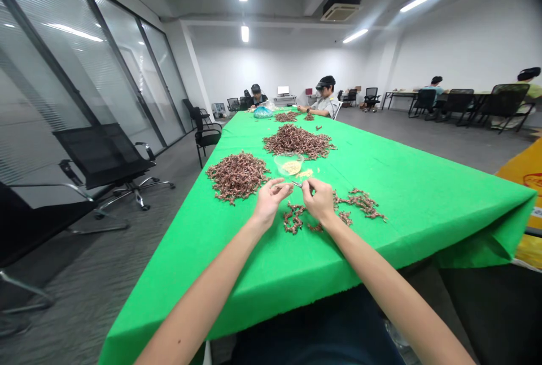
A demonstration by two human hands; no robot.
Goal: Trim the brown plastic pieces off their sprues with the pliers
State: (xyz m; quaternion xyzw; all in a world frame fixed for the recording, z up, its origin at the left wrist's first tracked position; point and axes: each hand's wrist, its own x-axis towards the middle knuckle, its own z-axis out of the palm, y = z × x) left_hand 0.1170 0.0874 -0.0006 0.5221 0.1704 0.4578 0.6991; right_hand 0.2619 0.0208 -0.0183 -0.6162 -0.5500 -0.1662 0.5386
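My left hand (270, 202) is raised over the green cloth, thumb and fingertips pinched together; whatever they hold is too small to make out. Facing it, my right hand (317, 200) is closed on a small dark, shiny piece (297, 184) that points toward the left fingertips. Just beyond both hands stands a clear plastic bowl (277, 165) with pale yellow bits (292, 168) inside. More pale bits (305, 173) lie beside it on the cloth. Below and right of my hands are loose reddish-brown knobbly pieces (293, 222), with another cluster (365, 202) farther right.
Two large heaps of brown pieces, a left heap (237, 177) and a farther heap (298, 142), sit on the green-covered table (406, 184). A co-worker (328, 99) sits at its far right side, another person (256, 95) at its end. Black chairs (105, 156) stand left.
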